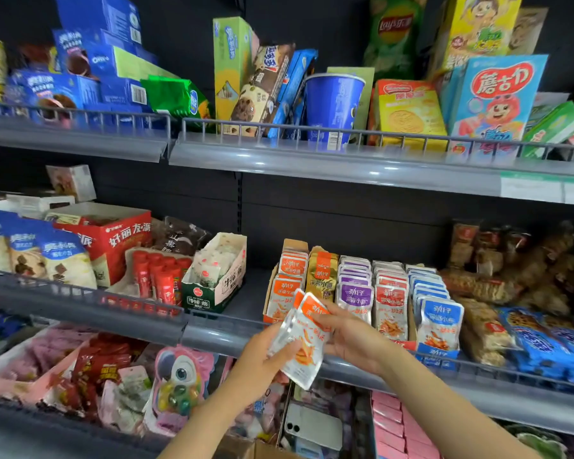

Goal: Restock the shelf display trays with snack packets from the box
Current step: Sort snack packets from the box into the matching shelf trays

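Observation:
Both hands hold a small stack of orange-and-white snack packets (pixel 307 339) in front of the middle shelf's rail. My left hand (pixel 262 359) grips the stack's lower left side, and my right hand (pixel 348 336) pinches its upper right edge. Just behind stands a row of display trays: the orange-packet tray (pixel 285 279) at the left, then gold (pixel 322 273), purple (pixel 355 286), red (pixel 391 299) and blue (pixel 436 309) packets. The cardboard box (pixel 246 448) shows at the bottom edge, mostly hidden by my left forearm.
The grey shelf rail (pixel 212 332) runs under the trays. A green-and-white carton (pixel 216 276) and red tubes (pixel 159 276) sit left of a bare shelf gap. Blue cookie packs (pixel 550 346) lie at right. A white phone (pixel 312 425) and pink boxes (pixel 401 429) lie on the lower shelf.

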`<state>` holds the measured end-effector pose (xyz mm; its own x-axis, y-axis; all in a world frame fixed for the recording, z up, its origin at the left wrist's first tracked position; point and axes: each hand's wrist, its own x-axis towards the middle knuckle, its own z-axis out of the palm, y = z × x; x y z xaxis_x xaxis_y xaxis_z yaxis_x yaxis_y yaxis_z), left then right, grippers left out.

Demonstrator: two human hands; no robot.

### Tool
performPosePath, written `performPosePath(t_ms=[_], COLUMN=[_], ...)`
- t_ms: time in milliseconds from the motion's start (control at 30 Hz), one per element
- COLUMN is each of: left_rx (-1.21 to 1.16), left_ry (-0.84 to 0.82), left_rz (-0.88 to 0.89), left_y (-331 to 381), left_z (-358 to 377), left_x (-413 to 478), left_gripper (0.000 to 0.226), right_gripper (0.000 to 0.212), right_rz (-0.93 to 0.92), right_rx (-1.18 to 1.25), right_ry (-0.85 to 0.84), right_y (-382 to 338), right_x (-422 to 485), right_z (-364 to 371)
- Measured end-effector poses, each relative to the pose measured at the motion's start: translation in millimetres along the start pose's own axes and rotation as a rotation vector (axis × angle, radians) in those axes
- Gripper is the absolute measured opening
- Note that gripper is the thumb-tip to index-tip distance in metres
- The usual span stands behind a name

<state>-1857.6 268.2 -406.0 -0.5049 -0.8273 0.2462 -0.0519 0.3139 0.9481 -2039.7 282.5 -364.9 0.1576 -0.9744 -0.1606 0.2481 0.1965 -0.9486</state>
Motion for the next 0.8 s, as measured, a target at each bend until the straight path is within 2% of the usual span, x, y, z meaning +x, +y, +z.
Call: performPosePath(t_ms=[100, 200, 367, 433, 533, 633, 733, 800], left_rx=[0.075, 0.130, 0.290, 0.371, 0.389, 0.391, 0.381, 0.372], left_ry=[0.003, 0.018, 0.213, 0.225, 0.165, 0.146, 0.154, 0.161], left_rz=[-0.020, -0.040, -0.037, -0.057, -0.096, -0.110, -0.089, -0.087], left_y=[-9.2, -15.5, -26.6, -31.5, -43.0, -51.6, -60.1, -63.4], left_z=[-8.6, -16.6, -37.3, -42.6, -43.1, -41.8, -43.5, -45.0], left_x=[15.6, 33.7, 70.1, 82.3, 95.8, 101.2, 104.0, 104.6], left_gripper=[0.025, 0.014, 0.032, 0.041, 0.047, 0.047, 0.043, 0.042], right_gripper=[0.051, 0.051, 0.049, 0.049, 0.053, 0.056, 0.055, 0.054], right_rz=[-0.042, -0.132, -0.341, -0.397, -0.438, -0.373, -0.292, -0.294], right_rx=[-0.118, -0.227, -0.317, -0.384, -0.475, -0.608, -0.893, -1.155], right_ry=[0.014, 0.158, 0.491, 0.548, 0.526, 0.446, 0.364, 0.372], right_y=[-2.3, -1.7, -21.7, -28.6, -28.7, -20.0, -9.2, -4.6], right_x=[13.9, 25.8, 62.3, 79.5, 102.1, 122.2, 133.5, 135.9], right_z=[-5.3, -8.0, -17.4, -17.5, -13.3, -13.9, -18.0, -20.6])
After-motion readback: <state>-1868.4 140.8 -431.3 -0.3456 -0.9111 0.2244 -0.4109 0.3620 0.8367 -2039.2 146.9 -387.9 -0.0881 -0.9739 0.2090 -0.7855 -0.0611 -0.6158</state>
